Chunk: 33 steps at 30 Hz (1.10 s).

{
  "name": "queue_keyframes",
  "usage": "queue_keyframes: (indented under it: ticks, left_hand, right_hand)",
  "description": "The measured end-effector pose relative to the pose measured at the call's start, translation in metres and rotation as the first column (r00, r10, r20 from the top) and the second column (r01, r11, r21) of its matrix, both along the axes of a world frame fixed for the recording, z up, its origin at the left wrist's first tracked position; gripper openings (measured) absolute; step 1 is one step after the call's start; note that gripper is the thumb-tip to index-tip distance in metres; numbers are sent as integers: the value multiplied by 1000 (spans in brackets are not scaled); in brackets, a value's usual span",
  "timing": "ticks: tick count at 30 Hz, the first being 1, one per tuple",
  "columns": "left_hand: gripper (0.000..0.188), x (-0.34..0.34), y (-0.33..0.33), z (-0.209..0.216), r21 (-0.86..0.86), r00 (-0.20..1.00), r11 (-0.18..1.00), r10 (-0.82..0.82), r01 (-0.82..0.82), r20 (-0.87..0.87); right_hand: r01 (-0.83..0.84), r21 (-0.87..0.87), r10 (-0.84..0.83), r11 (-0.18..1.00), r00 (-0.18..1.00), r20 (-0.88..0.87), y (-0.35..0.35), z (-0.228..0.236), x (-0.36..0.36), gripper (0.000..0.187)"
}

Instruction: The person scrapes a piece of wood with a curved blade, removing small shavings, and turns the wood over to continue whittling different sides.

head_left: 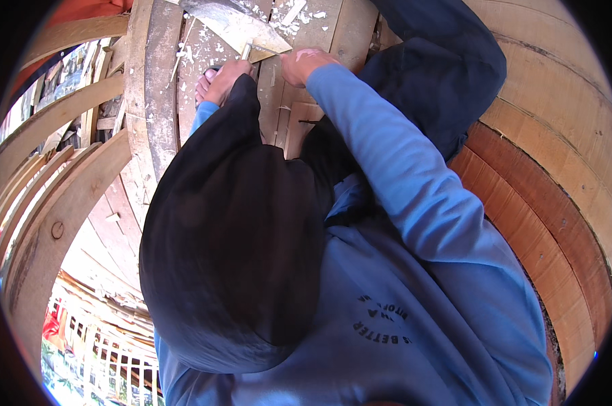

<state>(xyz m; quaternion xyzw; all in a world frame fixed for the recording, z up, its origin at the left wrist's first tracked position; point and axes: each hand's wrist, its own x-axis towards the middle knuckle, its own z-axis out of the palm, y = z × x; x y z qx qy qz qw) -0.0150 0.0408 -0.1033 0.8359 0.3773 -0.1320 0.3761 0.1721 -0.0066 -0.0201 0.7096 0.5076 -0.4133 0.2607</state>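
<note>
Both of my hands are together at the top of the head view, over the plank floor. My left hand [226, 80] is closed, with a short pale wooden piece [246, 51] standing out of its grip. My right hand [304, 65] is closed around the end of a thin dark metal rod [267, 50]. The rod runs across to the wooden piece; whether the two are one tool I cannot tell. Beneath it lies a broad pale blade-like sheet [228, 26], narrowing to a tip beside my right hand. My dark-clothed knee [248, 135] partly covers the left forearm.
Pale wood shavings [306, 20] are scattered over the planks [272, 101]. Curved wooden ribs [69, 203] rise on the left, with a slatted white fence-like structure [103, 352] beyond. Bent planking [556, 169] walls the right side. My other dark trouser leg [441, 68] stretches up at right.
</note>
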Motion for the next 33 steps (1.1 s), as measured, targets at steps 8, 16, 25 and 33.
queue_keyframes:
  ticks: [8,16,25,33]
  left_hand:
    - [32,-4,0,-16,-55,996,994,92,-92,-19]
    - [32,-3,-8,2,31,998,999,44,-43,-40]
    - [33,2,-3,3,-21,994,999,39,-41,-105]
    - [35,-2,-7,-3,32,997,997,74,-74,-10]
  right_hand:
    - [84,55,-73,995,982,-176,-9,-17,15,57]
    - [-40,54,47,998,991,-129,0,17,8,47]
    - [156,165,-158,974,987,-2,-6,16,-4,46]
    - [139,71,-128,988,983,-133,-12,10,-2,51]
